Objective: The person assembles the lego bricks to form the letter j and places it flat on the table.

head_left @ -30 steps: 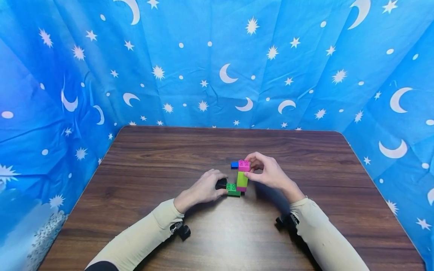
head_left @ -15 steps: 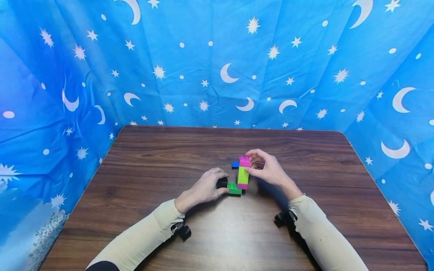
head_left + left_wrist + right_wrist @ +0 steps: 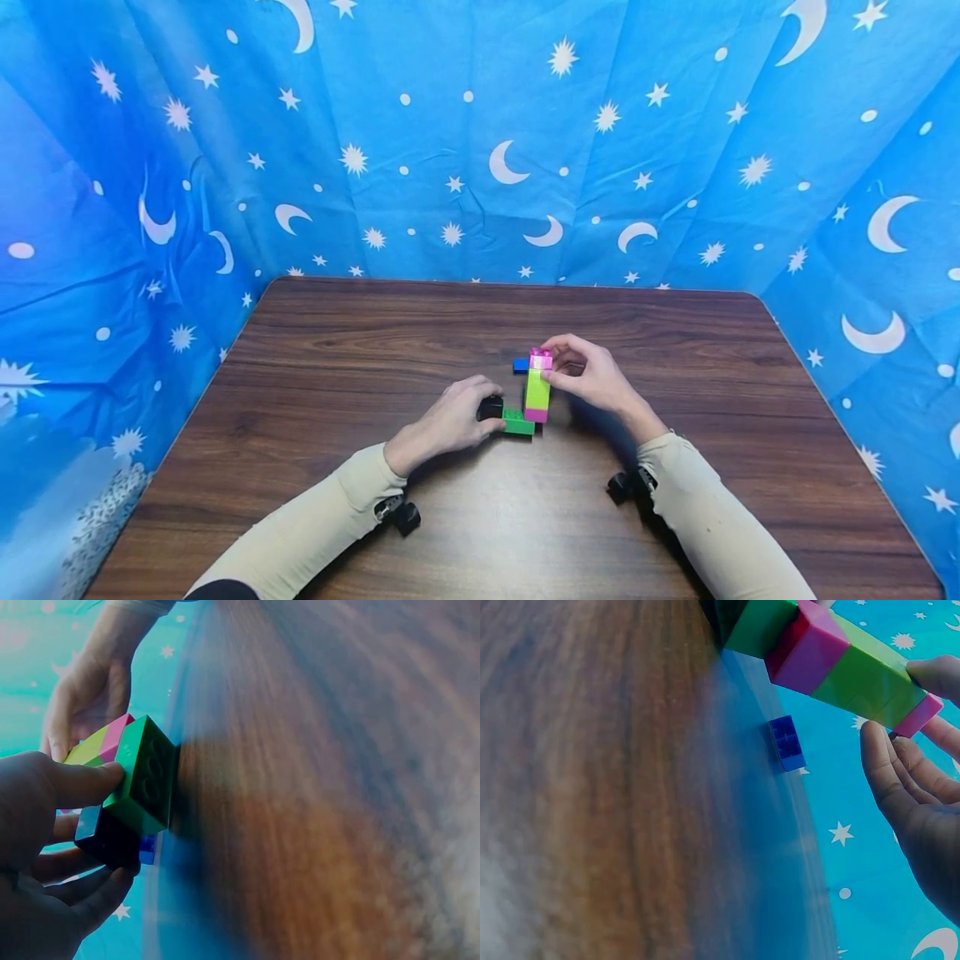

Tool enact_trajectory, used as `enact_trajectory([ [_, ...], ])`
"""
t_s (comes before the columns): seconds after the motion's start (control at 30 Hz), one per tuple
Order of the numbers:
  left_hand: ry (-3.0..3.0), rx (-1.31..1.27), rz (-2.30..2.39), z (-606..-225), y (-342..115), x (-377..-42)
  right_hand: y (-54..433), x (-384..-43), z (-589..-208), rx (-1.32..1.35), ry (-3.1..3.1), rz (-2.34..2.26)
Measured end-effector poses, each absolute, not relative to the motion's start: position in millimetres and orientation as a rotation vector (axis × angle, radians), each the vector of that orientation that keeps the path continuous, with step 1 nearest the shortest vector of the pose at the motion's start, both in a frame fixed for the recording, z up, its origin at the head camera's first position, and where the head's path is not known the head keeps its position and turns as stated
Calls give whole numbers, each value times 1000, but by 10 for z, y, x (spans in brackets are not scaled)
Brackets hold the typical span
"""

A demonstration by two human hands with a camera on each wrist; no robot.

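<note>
A toy brick build sits between both hands, its green brick (image 3: 519, 422) low on the table. My left hand (image 3: 448, 414) grips the build's left end, with the thumb on the green brick and the fingers round a black brick (image 3: 107, 836). At the right end of the green brick rises a tower of pink and lime bricks (image 3: 537, 390). My right hand (image 3: 600, 379) pinches this tower near its top, thumb on the lime part (image 3: 874, 679) and fingertips on the opposite side. Whether the tower is fully seated on the green brick cannot be told.
A loose blue brick (image 3: 521, 366) lies on the wooden table (image 3: 360, 333) just behind the tower. Blue cloth (image 3: 420, 133) with moons and stars hangs round the table's back and sides. Small black cameras (image 3: 407, 518) are strapped at both wrists.
The tower has tipped slightly, so its top studs face me less than before. The green brick has tilted a little with it. Both hands keep their holds and barely shift.
</note>
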State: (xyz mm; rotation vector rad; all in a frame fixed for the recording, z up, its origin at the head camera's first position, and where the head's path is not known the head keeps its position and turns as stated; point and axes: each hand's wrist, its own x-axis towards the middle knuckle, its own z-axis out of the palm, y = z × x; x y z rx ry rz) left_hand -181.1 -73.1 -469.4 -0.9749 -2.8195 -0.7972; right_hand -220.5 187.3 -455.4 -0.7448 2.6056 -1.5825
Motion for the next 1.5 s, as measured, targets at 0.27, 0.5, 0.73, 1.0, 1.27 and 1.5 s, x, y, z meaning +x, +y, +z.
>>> enact_trajectory([
  [0.27, -2826, -982, -779, -4688, -743, -1760, 1774, -2019, -4299, -813, 2608, -1574],
  [0.5, -2861, -993, -699, -4658, -758, -1708, 1757, -2003, -4281, -807, 2595, -1552],
  [0.73, -2885, -1011, -675, -4631, -773, -1648, 1752, -1999, -4278, -794, 2599, -1498],
  [1.0, -2917, -1023, -680, -4596, -766, -1577, 1743, -1983, -4278, -795, 2612, -1405],
  [1.27, -2925, -1034, -685, -4605, -768, -1556, 1810, -2145, -4594, -770, 2624, -1343],
  [1.5, -2942, -1038, -694, -4601, -774, -1519, 1836, -2151, -4614, -785, 2613, -1310],
])
